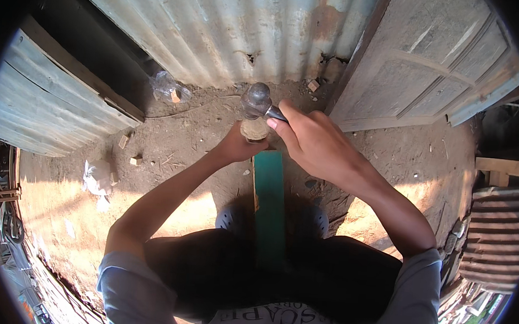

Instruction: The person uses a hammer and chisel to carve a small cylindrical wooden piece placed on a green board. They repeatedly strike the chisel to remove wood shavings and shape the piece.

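Note:
My right hand (311, 138) is closed round the dark handle of a ball-peen hammer (255, 100). The hammer's rounded dark metal head is directly over a pale brown, round-topped piece (254, 129), perhaps wood. Whether head and piece touch, I cannot tell. My left hand (237, 144) grips that piece from the left side, its fingers partly hidden. Just below the hands, a long green board (268, 192) runs back toward me between my legs. Its near end disappears in the shadow of my dark trousers.
A corrugated metal wall (237, 36) rises ahead, with a wooden panelled door (420, 65) at the right. Small wood blocks (135, 161) and a white plastic bag (97, 177) lie on the dirt floor to the left. Rusty corrugated sheets (495, 236) stand at the far right.

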A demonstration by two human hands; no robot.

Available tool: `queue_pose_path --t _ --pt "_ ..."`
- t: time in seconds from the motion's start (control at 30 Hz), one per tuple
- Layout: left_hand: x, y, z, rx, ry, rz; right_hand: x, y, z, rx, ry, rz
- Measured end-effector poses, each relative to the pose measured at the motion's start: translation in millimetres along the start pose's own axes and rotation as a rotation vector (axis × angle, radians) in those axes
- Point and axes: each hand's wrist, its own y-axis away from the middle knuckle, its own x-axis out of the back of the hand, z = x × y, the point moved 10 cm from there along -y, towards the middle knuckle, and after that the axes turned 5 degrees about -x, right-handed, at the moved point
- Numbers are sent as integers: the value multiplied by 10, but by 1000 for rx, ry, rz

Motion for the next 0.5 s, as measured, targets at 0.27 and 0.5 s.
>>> queue_pose_path --t 0.27,0.5 --pt "-23 -12 -37 95 -55 -40 27 126 -138 115 -64 154" --pt "-211 212 -152 204 -11 -201 242 -129 130 -9 -63 168"
